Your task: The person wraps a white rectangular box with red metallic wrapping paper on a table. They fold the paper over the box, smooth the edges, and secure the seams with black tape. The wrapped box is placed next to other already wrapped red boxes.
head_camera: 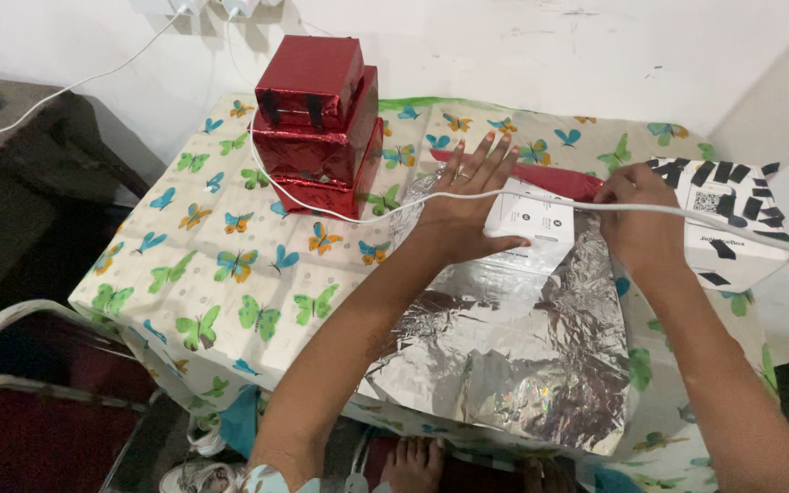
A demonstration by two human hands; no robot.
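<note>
Both hands steady a small white box [531, 224] on silver foil [504, 338], centre of frame.
Left hand [463, 210] lies flat, fingers spread, on the box's left end; right hand [641, 215] curls closed at its right end. Best keep the box pinned square while pulling foil taut.

We see two bare forearms reaching out from the lower edge of the view, with no watch, ring or bracelet on either. The left hand [464, 212] has slim fingers with short nails, and so does the right hand [643, 217]. A pale sleeve [267, 478] with a light blue pattern shows near the left elbow. Bare toes [410, 454] show below.
</note>
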